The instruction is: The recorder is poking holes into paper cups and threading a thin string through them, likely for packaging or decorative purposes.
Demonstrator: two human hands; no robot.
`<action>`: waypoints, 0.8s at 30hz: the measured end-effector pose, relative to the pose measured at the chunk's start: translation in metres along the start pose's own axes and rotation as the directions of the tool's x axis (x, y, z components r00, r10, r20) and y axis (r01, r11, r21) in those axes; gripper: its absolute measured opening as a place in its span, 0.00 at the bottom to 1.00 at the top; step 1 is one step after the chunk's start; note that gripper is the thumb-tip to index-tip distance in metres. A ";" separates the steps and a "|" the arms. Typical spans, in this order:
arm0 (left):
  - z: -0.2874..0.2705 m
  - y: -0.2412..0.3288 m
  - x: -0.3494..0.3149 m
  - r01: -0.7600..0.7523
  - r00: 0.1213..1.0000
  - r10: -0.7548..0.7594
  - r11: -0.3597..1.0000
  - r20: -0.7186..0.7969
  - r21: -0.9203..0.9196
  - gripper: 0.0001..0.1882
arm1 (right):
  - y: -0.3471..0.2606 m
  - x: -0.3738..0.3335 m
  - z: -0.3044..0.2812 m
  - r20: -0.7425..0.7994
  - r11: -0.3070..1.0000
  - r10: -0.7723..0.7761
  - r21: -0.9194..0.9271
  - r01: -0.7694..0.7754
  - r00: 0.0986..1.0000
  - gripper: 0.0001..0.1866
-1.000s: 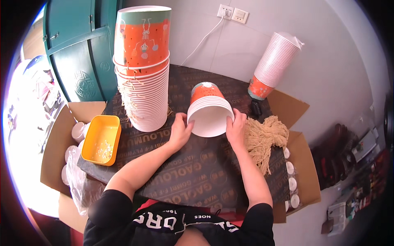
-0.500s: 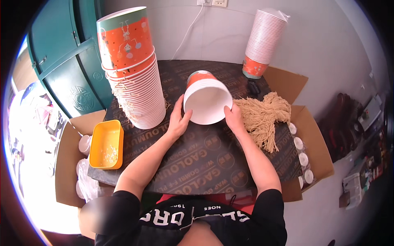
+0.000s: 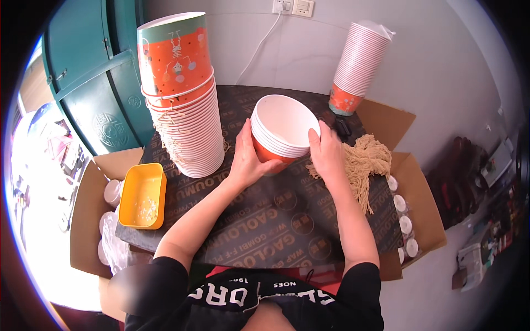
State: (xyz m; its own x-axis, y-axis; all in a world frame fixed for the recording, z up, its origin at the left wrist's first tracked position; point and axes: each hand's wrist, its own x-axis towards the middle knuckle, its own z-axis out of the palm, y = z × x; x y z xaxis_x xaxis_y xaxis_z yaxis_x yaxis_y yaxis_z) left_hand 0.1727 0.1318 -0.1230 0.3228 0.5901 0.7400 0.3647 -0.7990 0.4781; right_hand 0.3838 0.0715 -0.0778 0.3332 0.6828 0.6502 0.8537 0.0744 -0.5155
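Observation:
A short nest of orange paper buckets (image 3: 284, 124) with white rims is held between my hands above the middle of the dark table. It tilts so that the white inside of the top bucket shows. My left hand (image 3: 247, 160) wraps its left side, thumb across the orange wall. My right hand (image 3: 327, 151) grips the right rim, thumb near the edge and the other fingers partly hidden. A bundle of beige cords (image 3: 364, 163) lies just beside my right forearm. Left of my left hand rises a tall stack of paper buckets (image 3: 193, 132), with cord loops along its side.
A yellow plastic bin (image 3: 159, 193) with small white bits sits at the table's left edge. Wrapped orange-and-white cups (image 3: 359, 71) stand at the back right near a small black object (image 3: 342, 126). Open cardboard boxes flank the dark table (image 3: 237, 243); a green cabinet (image 3: 105, 83) stands at left.
The held buckets have tipped upright, their opening now facing up rather than toward me. My right hand has risen along the rim, and my left has moved under the side.

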 end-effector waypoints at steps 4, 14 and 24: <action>0.006 -0.015 -0.010 0.200 0.979 -0.202 0.972 -0.004 -0.127 0.70 | -0.040 0.006 -0.013 -0.097 0.873 -0.483 -0.135 0.469 0.870 0.11; 0.024 0.005 0.001 0.313 0.939 -0.342 0.897 -0.044 -0.313 0.67 | -0.047 0.011 0.005 0.255 0.862 -0.501 0.235 0.450 0.827 0.07; 0.028 0.000 -0.001 0.253 0.952 -0.275 0.954 -0.135 -0.160 0.62 | -0.048 0.012 0.018 0.032 0.845 -0.483 0.277 0.457 0.875 0.06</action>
State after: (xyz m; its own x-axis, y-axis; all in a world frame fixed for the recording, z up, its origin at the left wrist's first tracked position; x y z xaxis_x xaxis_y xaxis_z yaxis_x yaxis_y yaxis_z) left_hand 0.1971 0.1348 -0.1374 0.0892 0.7657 0.6369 0.2902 -0.6317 0.7188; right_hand 0.3395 0.0895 -0.0554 -0.1337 0.5843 0.8004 0.7627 0.5764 -0.2933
